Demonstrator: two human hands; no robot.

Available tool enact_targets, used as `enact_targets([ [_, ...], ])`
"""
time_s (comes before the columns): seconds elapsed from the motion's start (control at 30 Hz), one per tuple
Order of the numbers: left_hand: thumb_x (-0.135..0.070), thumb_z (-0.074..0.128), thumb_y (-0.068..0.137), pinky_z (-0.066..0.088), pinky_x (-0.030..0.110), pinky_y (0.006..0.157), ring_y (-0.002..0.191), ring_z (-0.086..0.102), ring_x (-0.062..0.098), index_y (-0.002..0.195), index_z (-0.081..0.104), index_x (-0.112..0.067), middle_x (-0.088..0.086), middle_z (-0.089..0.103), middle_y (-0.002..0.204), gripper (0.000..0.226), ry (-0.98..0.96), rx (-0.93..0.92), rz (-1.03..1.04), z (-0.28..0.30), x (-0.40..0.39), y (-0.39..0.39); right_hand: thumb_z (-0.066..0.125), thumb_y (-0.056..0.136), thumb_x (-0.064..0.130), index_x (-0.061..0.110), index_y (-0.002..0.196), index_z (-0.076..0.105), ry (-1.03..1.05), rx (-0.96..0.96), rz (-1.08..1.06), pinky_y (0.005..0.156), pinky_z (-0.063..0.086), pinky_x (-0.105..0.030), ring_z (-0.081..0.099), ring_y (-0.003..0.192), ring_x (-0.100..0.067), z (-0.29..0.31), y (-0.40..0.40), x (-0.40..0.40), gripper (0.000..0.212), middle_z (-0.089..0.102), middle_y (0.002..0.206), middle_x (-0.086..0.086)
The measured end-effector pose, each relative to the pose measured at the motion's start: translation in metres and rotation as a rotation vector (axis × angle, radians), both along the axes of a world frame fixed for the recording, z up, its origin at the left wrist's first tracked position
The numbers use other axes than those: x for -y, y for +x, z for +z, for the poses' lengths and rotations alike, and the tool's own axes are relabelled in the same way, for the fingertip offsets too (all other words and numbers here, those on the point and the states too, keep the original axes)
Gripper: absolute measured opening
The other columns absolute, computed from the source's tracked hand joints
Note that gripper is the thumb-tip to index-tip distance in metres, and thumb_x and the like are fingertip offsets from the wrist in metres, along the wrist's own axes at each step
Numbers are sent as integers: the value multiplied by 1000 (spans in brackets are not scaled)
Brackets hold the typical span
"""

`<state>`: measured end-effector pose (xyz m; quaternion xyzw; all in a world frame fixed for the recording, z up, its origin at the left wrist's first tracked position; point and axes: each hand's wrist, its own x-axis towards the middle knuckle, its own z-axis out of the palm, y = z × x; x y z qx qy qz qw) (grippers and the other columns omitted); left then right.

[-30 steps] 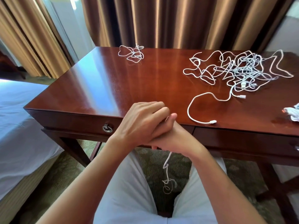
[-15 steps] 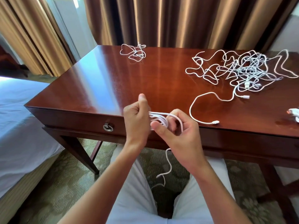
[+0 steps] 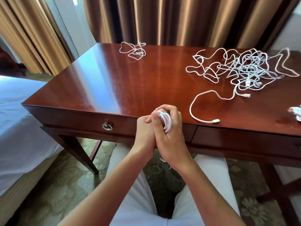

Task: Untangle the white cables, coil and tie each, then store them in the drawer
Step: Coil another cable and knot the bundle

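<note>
At 6 o'clock, the left hand (image 3: 145, 130) and right hand (image 3: 169, 132) press together, both clamped on the coil (image 3: 165, 121) so its loops can't spring loose. The drawer (image 3: 91, 122) is closed. The tangle (image 3: 241, 70) waits at 2 o'clock, a smaller cable (image 3: 133, 50) at 12.

Both forearms were bare from the bottom edge of the view up to the wrists, with no sleeve showing on either. No watch, ring or band showed on the left hand (image 3: 145, 133) or the right hand (image 3: 169, 132). The fingers (image 3: 166, 109) carried no rings, and the nails in view were short and unpainted. The person wore white trousers (image 3: 138, 198) of plain, smooth cloth, one leg showing under each forearm, with a dark gap between the thighs.
</note>
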<state>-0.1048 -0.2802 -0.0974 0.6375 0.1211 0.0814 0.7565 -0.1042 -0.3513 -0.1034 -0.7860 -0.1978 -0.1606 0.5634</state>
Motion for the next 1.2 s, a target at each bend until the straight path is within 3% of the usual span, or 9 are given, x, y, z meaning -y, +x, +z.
enact_targets([
  [0.17, -25, 38, 107, 32, 22, 38, 35, 46, 16, 68, 59, -4, 4, 57, 48, 49, 222, 89, 146, -5, -12, 1, 47, 104, 47, 19, 64, 59, 82, -122, -29, 69, 49, -30, 61, 59, -9, 2, 16, 21, 50, 64, 61, 3],
  [0.33, -36, 47, 99, 44, 31, 53, 60, 53, 18, 104, 61, -11, 2, 56, 92, 29, 1085, 692, -105, 27, -32, -5, 56, 101, 24, 14, 54, 59, -244, -240, 178, 54, 44, -21, 57, 41, -8, 9, 19, 35, 49, 59, 42, 0],
  [0.47, -31, 50, 101, 42, 39, 41, 51, 46, 27, 81, 51, -14, 2, 45, 80, 26, 1494, 895, -156, 38, -28, 4, 51, 81, 3, 27, 42, 57, -386, -358, 308, 43, 40, -18, 55, 40, -6, 22, 17, 39, 46, 59, 43, 1],
  [0.6, -22, 57, 102, 37, 29, 48, 49, 39, 19, 68, 38, -12, -5, 36, 61, 40, 1173, 826, -197, 26, -29, 14, 64, 81, 8, 14, 50, 58, -348, -427, 347, 43, 38, -17, 51, 40, -3, 29, 17, 40, 32, 59, 43, -1],
  [0.77, -15, 62, 99, 23, 23, 48, 53, 25, 6, 55, 32, -12, -2, 27, 51, 53, 602, 546, 127, 24, -24, 20, 79, 88, 19, -2, 73, 67, 27, -365, 379, 55, 35, -22, 42, 61, -1, 15, 11, 46, 28, 54, 63, 6],
  [0.9, -19, 61, 100, 27, 30, 44, 50, 37, 16, 57, 40, 5, 11, 41, 52, 54, 243, 296, 232, 16, -20, 25, 83, 82, 28, 14, 61, 38, 305, -296, 272, 50, 30, -21, 29, 53, -8, 5, 5, 45, 52, 34, 56, 6],
  [1.03, -26, 56, 100, 36, 20, 39, 41, 46, 17, 65, 54, 1, 11, 51, 56, 45, -264, 34, 24, 12, 3, 16, 89, 72, 29, 2, 84, 51, 351, -185, 221, 65, 50, -48, 51, 66, -33, 3, 5, 27, 48, 52, 77, -24],
  [1.13, -19, 50, 102, 44, 17, 43, 44, 54, 9, 64, 66, -16, 0, 56, 54, 42, -438, 8, -112, 13, 14, 11, 86, 73, 34, 23, 107, 49, 412, -152, 151, 81, 54, -33, 63, 89, -17, 2, 9, 18, 52, 59, 100, -10],
  [1.2, -12, 50, 101, 44, 18, 44, 48, 56, 8, 70, 66, -17, -2, 57, 57, 35, -407, 9, -129, 14, 16, 10, 72, 81, 48, 48, 113, 49, 304, -62, 66, 96, 51, -41, 62, 108, -22, 4, 10, 13, 40, 56, 115, -8],
])
